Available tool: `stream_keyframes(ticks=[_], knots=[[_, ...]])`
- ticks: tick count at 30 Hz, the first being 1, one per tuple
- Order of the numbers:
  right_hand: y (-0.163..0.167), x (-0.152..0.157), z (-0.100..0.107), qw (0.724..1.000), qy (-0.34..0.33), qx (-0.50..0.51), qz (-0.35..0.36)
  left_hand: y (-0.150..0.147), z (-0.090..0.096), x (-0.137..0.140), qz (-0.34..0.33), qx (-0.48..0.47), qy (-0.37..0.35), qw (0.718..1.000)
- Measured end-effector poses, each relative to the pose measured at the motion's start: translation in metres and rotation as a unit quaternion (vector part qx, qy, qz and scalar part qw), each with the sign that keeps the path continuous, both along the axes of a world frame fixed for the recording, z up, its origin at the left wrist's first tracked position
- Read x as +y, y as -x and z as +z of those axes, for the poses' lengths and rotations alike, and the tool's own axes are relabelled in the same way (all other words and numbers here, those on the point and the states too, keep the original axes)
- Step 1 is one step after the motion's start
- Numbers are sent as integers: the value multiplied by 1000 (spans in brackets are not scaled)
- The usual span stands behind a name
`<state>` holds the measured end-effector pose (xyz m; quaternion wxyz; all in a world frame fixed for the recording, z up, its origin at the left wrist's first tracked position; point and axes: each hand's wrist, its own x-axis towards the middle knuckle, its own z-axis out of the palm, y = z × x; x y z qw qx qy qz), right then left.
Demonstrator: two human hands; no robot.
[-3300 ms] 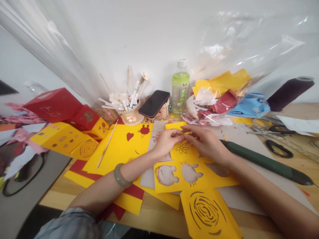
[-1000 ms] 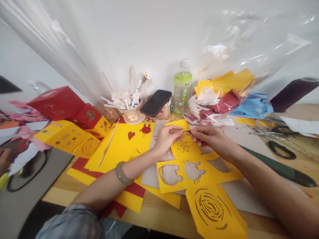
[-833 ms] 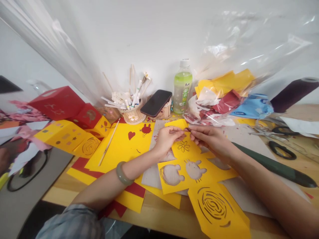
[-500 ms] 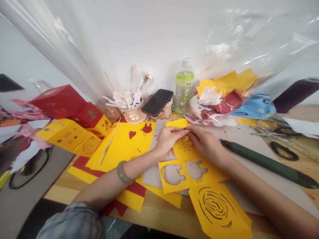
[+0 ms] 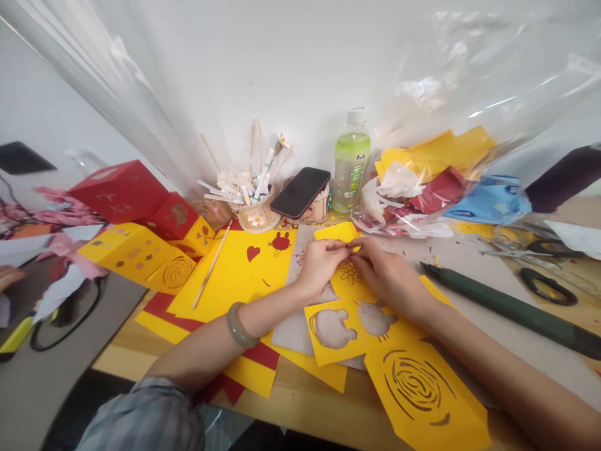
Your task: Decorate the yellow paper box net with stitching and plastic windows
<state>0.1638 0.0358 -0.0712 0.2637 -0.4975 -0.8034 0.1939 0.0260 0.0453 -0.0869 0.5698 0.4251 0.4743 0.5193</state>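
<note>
While a small woven cup (image 5: 256, 216) at upper centre holds markers and sticks, a clear plastic bag (image 5: 422, 188) to its right is stuffed with yellow and red paper scraps. Mid-frame, the left hand (image 5: 319, 263) and right hand (image 5: 387, 272) meet fingertip to fingertip, pinching the top flap of the yellow cut-out sheet (image 5: 357, 313), which lies flat on the wooden table (image 5: 300, 410). A white wall rises behind.

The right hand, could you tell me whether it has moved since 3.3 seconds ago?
Barely: the right hand remains at the flower cutout, just below the bottle; the view shifted.
</note>
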Motion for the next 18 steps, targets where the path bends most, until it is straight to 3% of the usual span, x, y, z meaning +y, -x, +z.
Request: stream_keyframes(ticks=[18], knots=[[-5,7,2,975,136,171,43,-3,6,-2,-11,1,16,1000]])
